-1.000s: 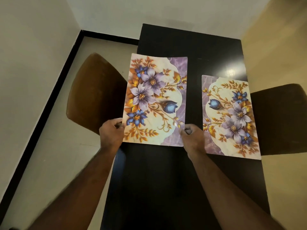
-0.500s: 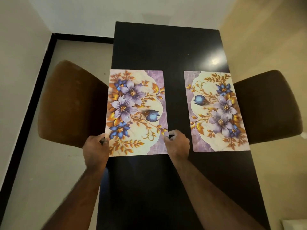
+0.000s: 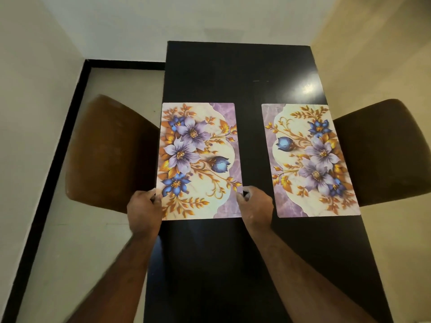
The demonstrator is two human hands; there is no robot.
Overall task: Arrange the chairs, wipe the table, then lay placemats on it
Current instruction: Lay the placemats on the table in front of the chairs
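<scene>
two hands pinch the left placemat (image 3: 198, 159) with curled fingers: the left hand (image 3: 144, 210) grips its near-left edge, the right hand (image 3: 255, 206) its near-right corner. this mat lies on the black table (image 3: 233, 73), its outer edge along the table's left side, just beside the left chair (image 3: 109, 152). across a bare dark strip the right placemat (image 3: 310, 159) lies flat, untouched, near the right hand, its outer edge beside the right chair (image 3: 382, 152). both forearms reach in over the table's near end. black skirting (image 3: 58, 141) edges the pale floor.
</scene>
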